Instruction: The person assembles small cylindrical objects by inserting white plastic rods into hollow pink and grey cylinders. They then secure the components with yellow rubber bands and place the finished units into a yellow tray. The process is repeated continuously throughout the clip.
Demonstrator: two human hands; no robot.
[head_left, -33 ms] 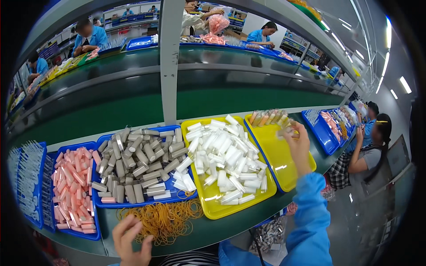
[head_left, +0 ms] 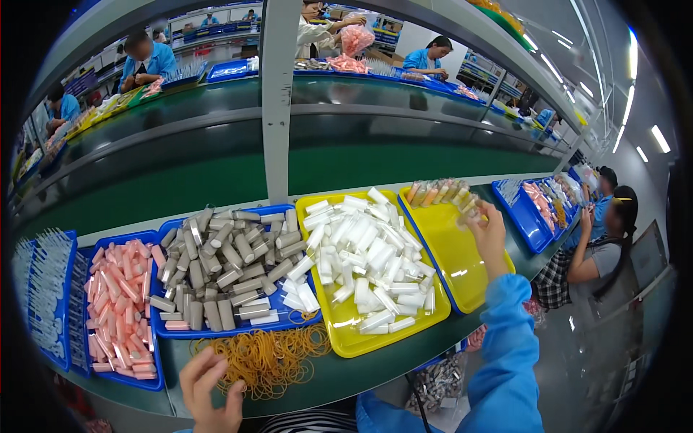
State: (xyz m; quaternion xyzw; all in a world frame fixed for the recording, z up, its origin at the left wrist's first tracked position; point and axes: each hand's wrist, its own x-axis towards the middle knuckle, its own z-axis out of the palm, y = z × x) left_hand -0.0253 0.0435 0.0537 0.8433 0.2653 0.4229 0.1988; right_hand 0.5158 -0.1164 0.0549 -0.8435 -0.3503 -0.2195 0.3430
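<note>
My left hand [head_left: 209, 390] is at the near edge of the green table, thumb and fingers apart, with nothing visible in it. It is beside a loose heap of yellowish rubber bands [head_left: 271, 361]. My right hand [head_left: 489, 232] reaches over the yellow tray [head_left: 462, 278] at the right, fingers pinched on a small clear-wrapped bundle [head_left: 471, 209], partly hidden by the fingers. This bundle is at the right end of a row of similar bundles [head_left: 437, 192], pink, orange and brownish, along the tray's far edge.
Another yellow tray holds white tubes [head_left: 372, 252]. To its left, blue trays hold grey capped tubes [head_left: 227, 260], pink tubes [head_left: 119, 310] and clear thin pieces [head_left: 50, 289]. A metal post [head_left: 276, 108] rises behind. Co-workers [head_left: 610, 245] sit at the right and across the line.
My right hand has moved slightly right and up, bringing the small bundle against the end of the row. My left hand has barely shifted.
</note>
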